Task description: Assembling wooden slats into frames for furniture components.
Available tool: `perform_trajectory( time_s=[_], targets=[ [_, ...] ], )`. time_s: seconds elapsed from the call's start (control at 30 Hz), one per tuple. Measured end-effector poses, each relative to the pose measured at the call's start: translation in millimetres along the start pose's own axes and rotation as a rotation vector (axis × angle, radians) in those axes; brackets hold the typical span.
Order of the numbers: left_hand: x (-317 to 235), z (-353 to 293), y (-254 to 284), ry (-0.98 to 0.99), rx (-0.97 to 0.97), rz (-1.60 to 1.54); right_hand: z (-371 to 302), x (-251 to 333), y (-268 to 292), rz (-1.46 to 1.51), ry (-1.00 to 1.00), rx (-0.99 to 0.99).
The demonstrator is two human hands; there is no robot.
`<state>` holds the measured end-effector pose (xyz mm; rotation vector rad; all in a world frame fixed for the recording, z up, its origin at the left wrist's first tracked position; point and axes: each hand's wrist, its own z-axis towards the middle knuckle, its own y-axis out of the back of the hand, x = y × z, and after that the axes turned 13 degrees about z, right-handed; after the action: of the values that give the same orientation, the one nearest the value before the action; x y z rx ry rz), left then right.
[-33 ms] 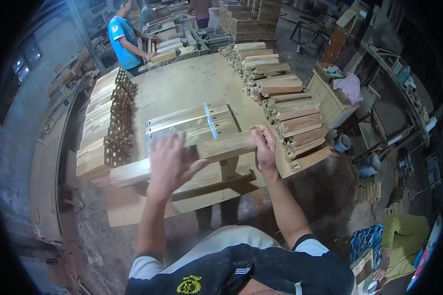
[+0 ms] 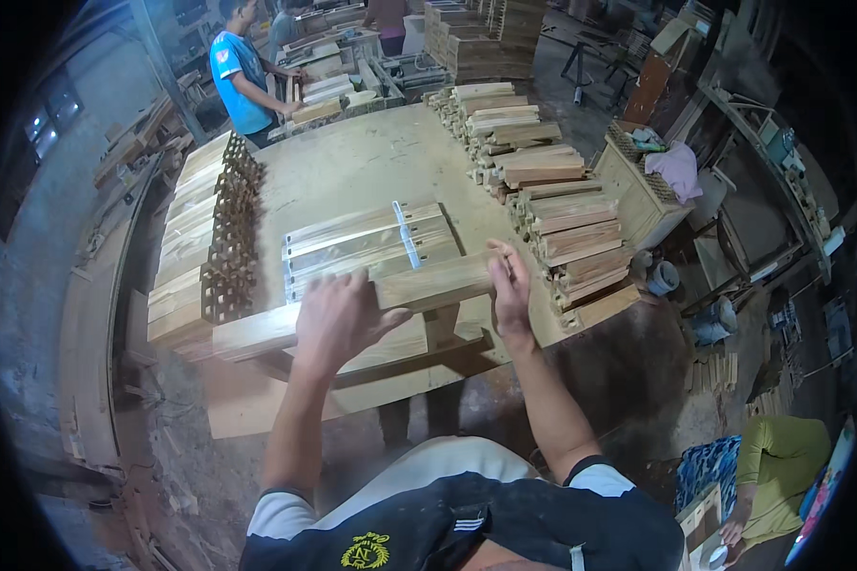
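Note:
A long pale wooden board (image 2: 428, 284) lies crosswise in front of me, its left end raised above the table's near edge. My left hand (image 2: 341, 319) rests palm down over the middle of the board, thumb stretched out to the right and fingers over its far side. At the board's right end, my right hand (image 2: 511, 293) is closed around it. Just beyond lie flat boards with dark slots (image 2: 352, 238) side by side, a pale blue-white strip (image 2: 407, 235) across them. A wooden piece (image 2: 440, 328) shows beneath the held board, on the table.
The work table (image 2: 343, 152) carries a tall stack of slotted boards (image 2: 186, 238) on the left and piles of wooden strips (image 2: 581, 224) on the right. A person in a blue shirt (image 2: 243, 81) works beyond it. Another person in yellow-green (image 2: 781, 466) is at the lower right.
My left hand has shifted slightly right and down along the board and is no longer blurred. The right hand stays at the board's end.

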<state>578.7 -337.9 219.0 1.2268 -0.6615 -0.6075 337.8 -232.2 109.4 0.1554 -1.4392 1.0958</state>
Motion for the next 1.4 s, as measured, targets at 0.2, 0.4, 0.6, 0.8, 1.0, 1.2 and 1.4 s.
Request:
perform_trajectory(
  time_s=[0.2, 0.4, 0.6, 0.8, 1.0, 1.2, 1.4],
  targets=[
    [-15.9, 17.9, 5.2, 0.061, 0.094, -0.026, -57.1, -55.3, 2.1, -0.711, 0.204, 0.239],
    [-15.5, 7.5, -6.6, 0.088, 0.082, -0.011, -55.1, -64.0, -2.7, -0.546, -0.038, 0.283],
    [-16.5, 12.0, -5.9, 0.058, 0.116, -0.034, -46.9, -68.3, -3.1, -0.685, 0.11, 0.262],
    [-7.7, 12.0, -13.1, 0.015, 0.156, 0.005, -43.6, -71.2, -5.4, -0.657, 0.178, 0.317],
    [20.0, 28.4, 67.1, 0.011, -0.174, -0.227, -42.7, -69.7, 4.6, -0.71, 0.086, 0.311],
    [25.5, 22.6, -23.1, 0.342, 0.303, -0.158, -47.7, -62.0, -7.3, -0.654, -0.122, 0.338],
    [24.2, 27.7, -35.5, 0.219, 0.262, -0.293, -40.8, -69.7, 6.2, -0.66, 0.116, 0.34]
  ],
)
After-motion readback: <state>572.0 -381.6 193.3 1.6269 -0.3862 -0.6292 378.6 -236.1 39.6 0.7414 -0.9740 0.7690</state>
